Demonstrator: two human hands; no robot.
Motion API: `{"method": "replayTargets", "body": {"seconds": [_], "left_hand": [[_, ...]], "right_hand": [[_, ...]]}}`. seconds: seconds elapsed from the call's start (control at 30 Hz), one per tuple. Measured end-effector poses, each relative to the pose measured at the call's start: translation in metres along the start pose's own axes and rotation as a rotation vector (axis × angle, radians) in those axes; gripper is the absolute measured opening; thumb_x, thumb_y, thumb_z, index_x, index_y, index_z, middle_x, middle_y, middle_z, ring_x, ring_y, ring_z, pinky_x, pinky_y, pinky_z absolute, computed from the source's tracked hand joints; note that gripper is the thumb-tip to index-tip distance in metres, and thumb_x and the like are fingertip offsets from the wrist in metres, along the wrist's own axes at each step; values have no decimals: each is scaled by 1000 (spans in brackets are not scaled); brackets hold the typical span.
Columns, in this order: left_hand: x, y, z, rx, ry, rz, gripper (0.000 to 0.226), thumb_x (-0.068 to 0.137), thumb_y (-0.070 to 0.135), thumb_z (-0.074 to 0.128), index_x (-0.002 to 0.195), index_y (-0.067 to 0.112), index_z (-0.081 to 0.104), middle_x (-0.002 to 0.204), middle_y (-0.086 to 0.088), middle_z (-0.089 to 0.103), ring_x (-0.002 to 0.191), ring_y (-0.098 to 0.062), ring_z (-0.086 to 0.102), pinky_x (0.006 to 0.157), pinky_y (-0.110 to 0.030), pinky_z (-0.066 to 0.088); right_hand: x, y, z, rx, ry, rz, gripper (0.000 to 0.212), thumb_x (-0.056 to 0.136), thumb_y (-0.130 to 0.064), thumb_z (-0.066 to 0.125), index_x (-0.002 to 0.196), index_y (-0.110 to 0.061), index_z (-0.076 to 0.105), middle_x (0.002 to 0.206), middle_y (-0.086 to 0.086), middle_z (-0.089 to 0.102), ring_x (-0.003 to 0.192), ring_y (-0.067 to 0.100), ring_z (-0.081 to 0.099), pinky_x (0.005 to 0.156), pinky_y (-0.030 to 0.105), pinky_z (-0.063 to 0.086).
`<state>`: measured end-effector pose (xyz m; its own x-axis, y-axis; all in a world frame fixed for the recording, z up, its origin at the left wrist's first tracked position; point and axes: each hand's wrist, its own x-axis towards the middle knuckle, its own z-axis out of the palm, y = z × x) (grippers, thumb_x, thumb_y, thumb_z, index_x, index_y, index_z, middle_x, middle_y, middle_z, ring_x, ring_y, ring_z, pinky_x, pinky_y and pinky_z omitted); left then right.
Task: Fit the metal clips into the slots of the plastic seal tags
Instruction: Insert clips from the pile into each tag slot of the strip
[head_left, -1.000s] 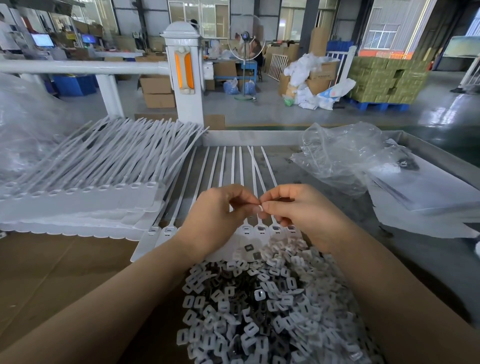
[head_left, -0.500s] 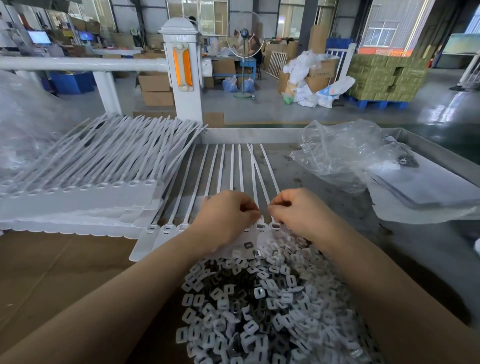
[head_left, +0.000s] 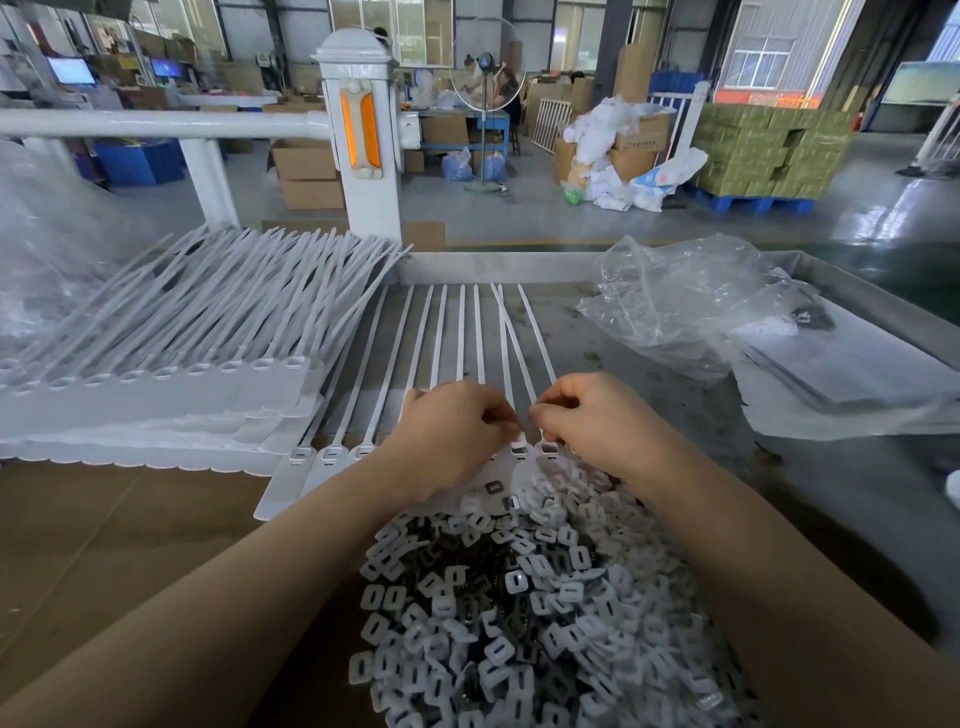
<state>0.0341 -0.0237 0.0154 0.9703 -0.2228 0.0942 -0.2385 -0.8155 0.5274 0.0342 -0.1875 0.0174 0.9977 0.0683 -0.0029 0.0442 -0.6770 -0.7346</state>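
Head view: both hands (head_left: 524, 426) pinch at seal tags (head_left: 452, 338) above clip pile (head_left: 524, 613).

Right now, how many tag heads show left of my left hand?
3 tag heads in a row: outer, middle, inner beside the left hand; others may hide under it.

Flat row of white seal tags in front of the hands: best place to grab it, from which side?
Judging from the picture, grip the row of joined white plastic seal tags at its bare flat head end on the left, coming from the near left edge. The thin straps fan away and would flex; the right part lies under the left hand, right hand and the pile of small metal clips.
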Motion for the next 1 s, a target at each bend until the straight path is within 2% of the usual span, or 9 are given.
{"method": "replayTargets", "body": {"seconds": [0.17, 0.3, 0.4, 0.53, 0.63, 0.77, 1.0], "left_hand": [[0, 2, -1, -4, -6, -27, 11, 92, 37, 61, 84, 32, 68, 81, 11, 69, 88, -7, 60, 105, -41, 35], [-2, 4, -3, -43, 12, -43, 14, 85, 40, 68, 72, 35, 67, 72, 15, 66, 77, 2, 58, 98, -44, 47], [-4, 5, -2, -86, 14, -34, 11, 85, 39, 69, 75, 35, 69, 73, 15, 68, 77, 0, 61, 95, -42, 49], [-5, 6, -3, -49, 13, -5, 14, 88, 36, 66, 74, 37, 65, 74, 17, 67, 80, 0, 60, 99, -43, 47], [-4, 5, -1, -9, 3, 0, 11, 95, 36, 58, 87, 33, 66, 82, 15, 66, 89, -7, 60, 103, -45, 42], [-2, 3, 2, -36, -16, -61, 19, 96, 37, 57, 97, 24, 71, 88, 9, 69, 93, -12, 61, 103, -45, 42], [0, 1, 4, -29, 40, -60, 16, 89, 40, 63, 82, 29, 72, 74, 12, 68, 81, 1, 57, 106, -46, 39]], "right_hand": [[0, 0, 0, 6, 1, -6, 9, 93, -33, 60, 86, -30, 65, 75, -3, 72, 57, 10, 59, 53, 26, 47], [0, 1, 1, 3, 2, -5, 9, 93, -33, 61, 88, -29, 66, 76, -3, 72, 59, 10, 60, 57, 28, 48], [1, 1, 0, 3, 2, -5, 9, 93, -33, 61, 85, -30, 64, 76, -3, 72, 62, 10, 62, 59, 29, 51], [0, 1, 0, 5, 2, -9, 9, 93, -33, 61, 86, -29, 64, 77, -2, 72, 64, 13, 63, 61, 30, 52], [0, 0, 0, -11, 5, -4, 9, 94, -35, 61, 86, -31, 64, 76, -4, 72, 70, 16, 68, 61, 30, 52], [0, 0, 0, -4, 1, 7, 9, 94, -34, 61, 86, -31, 63, 77, -5, 72, 62, 10, 62, 56, 26, 49], [1, -1, 0, -20, 3, 4, 9, 94, -33, 60, 94, -27, 66, 78, -5, 71, 49, 3, 53, 49, 22, 41]]}}
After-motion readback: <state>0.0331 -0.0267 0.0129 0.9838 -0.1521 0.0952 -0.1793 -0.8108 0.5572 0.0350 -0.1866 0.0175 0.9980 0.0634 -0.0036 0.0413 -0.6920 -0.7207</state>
